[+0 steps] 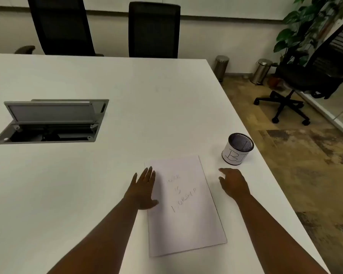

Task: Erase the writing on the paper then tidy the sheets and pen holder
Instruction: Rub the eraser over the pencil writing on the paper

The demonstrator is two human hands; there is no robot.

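Note:
A white sheet of paper with faint pencil writing lies on the white table in front of me, with another sheet's edge showing under it. My left hand rests flat on the sheet's left edge, fingers spread, holding nothing. My right hand hovers just right of the sheet, fingers loosely apart and empty. A mesh pen holder with a white label stands upright beyond my right hand, near the table's right edge. A dark thin object shows inside it.
An open grey cable hatch is sunk into the table at the left. Two black chairs stand at the far side. The table's right edge runs diagonally close to the pen holder; another office chair stands on the floor beyond.

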